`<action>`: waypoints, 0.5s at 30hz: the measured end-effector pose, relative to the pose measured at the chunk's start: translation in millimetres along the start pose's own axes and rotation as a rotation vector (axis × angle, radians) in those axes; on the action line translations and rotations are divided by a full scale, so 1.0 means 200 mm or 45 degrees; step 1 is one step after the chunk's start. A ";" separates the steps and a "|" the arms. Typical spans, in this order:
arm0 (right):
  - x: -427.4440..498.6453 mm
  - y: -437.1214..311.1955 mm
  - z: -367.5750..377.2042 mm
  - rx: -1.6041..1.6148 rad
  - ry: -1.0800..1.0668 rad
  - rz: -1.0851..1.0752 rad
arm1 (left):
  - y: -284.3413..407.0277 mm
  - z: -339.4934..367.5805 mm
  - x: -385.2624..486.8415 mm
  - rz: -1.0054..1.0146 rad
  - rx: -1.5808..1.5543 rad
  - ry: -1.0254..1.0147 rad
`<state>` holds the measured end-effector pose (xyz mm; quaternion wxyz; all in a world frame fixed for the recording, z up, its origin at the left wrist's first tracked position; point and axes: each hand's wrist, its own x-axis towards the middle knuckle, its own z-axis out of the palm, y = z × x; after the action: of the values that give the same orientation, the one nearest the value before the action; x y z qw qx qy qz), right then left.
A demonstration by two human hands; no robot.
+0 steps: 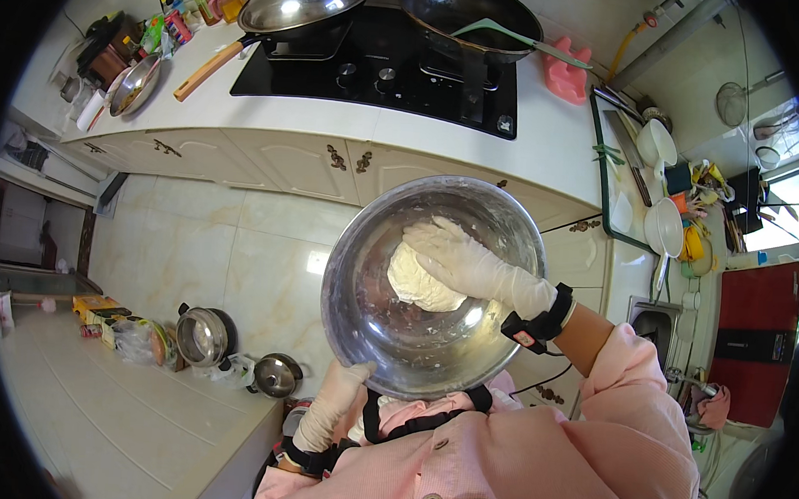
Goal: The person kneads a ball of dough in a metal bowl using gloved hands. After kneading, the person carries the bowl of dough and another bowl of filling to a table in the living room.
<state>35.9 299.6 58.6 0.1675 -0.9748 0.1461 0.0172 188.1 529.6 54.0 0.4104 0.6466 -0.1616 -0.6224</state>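
A large stainless steel bowl sits in front of my body, with bits of flour or dough stuck to its inner wall. Inside it lies a pale, rough lump of dough. My right hand, in a whitish glove, rests on the upper right of the dough with its fingers close together and spread flat over it. My left hand, gloved too, grips the bowl's rim at the lower left, thumb over the edge. The left fingers are hidden below the rim.
Ahead is a white counter with a black gas hob, a lidded pan and a wok holding a green spatula. A kitchen knife lies on the right, near a sink. Pots stand at lower left.
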 end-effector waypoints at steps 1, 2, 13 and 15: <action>-0.01 -0.01 0.00 -0.350 -0.003 -0.062 | 0.01 0.01 0.00 0.000 -0.112 -0.025; -0.03 -0.03 0.01 -0.323 0.058 -0.153 | 0.02 0.01 -0.01 -0.015 -0.168 -0.023; -0.06 -0.06 -0.14 1.493 0.034 0.720 | 0.08 0.03 0.01 -0.112 -0.423 -0.052; -0.09 -0.02 -0.19 1.680 0.186 0.620 | 0.07 0.00 0.03 -0.101 -0.374 -0.079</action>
<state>19.5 296.2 98.1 0.7044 -0.6083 0.3509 -0.1032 192.5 517.1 60.9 0.4707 0.5658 -0.0558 -0.6747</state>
